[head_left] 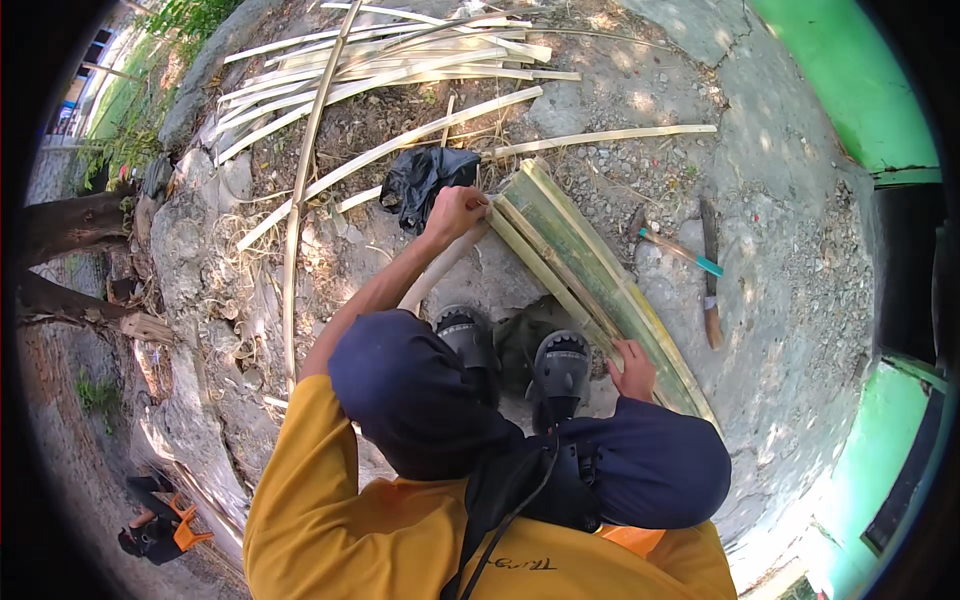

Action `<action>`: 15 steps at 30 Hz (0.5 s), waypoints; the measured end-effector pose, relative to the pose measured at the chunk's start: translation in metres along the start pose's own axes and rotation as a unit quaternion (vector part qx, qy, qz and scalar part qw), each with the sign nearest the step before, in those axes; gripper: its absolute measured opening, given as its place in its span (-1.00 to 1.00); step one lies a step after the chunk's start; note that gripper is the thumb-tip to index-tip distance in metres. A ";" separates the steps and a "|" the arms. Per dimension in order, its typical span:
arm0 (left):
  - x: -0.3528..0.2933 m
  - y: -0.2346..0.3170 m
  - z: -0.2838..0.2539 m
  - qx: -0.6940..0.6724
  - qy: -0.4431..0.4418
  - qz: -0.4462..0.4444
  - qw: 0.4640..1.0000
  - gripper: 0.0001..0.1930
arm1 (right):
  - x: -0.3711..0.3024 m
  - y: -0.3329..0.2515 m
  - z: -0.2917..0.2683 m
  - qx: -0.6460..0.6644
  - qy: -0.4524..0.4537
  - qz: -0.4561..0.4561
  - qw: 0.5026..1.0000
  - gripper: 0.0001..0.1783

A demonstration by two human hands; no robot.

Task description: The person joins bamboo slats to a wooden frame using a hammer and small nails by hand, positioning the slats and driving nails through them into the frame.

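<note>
Several green bamboo lengths [590, 270] lie short of the ground's [790, 300] right edge, apparently left to split; my left hand [457, 212] pinches one's far end, but I cannot tell from afar whether my right hand [634, 372] grips nearer its other end. Pale strips [420, 68] toward the far edge look finished.

left hand [458, 212]: split bamboo [575, 245], far end | right hand [634, 373]: bamboo, nearer part
</note>
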State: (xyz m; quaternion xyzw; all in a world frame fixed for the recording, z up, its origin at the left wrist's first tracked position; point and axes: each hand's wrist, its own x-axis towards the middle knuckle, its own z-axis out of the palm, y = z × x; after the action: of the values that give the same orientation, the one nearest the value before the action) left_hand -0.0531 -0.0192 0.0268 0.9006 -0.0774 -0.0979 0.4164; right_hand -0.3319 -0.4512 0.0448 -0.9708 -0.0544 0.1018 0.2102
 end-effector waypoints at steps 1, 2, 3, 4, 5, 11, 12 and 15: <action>0.001 0.004 -0.002 0.043 -0.037 -0.023 0.998 -0.74 | 0.003 0.004 -0.001 -0.002 0.002 -0.011 1.000 -0.47; 0.000 0.006 -0.006 0.045 -0.028 -0.027 0.998 -0.74 | 0.003 0.004 -0.001 0.011 0.005 -0.005 1.000 -0.45; 0.000 0.007 -0.013 0.057 -0.038 0.015 0.998 -0.69 | 0.007 0.004 0.001 0.024 0.007 0.001 1.000 -0.43; 0.000 0.010 -0.016 0.064 -0.052 0.061 0.995 -0.63 | 0.006 0.005 0.001 0.016 0.004 0.019 1.000 -0.35; -0.003 0.018 -0.028 0.149 -0.090 0.112 0.978 -0.53 | 0.006 0.004 0.003 0.016 -0.002 0.016 1.000 -0.35; -0.006 0.086 -0.127 0.213 -0.207 0.017 0.955 -0.65 | 0.026 0.001 -0.019 0.086 -0.029 -0.020 0.996 -0.31; -0.006 0.097 -0.141 0.236 -0.212 0.006 0.948 -0.67 | 0.034 -0.003 -0.022 0.088 -0.034 -0.029 0.995 -0.31; -0.011 0.116 -0.155 0.287 -0.196 -0.008 0.938 -0.70 | 0.073 -0.016 -0.020 0.060 -0.027 -0.066 0.996 -0.34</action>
State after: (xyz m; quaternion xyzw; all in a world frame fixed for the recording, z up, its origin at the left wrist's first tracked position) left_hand -0.0328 0.0225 0.2147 0.9453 -0.1752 -0.2491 0.1165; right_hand -0.2575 -0.4344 0.0567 -0.9477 -0.1180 0.1170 0.2725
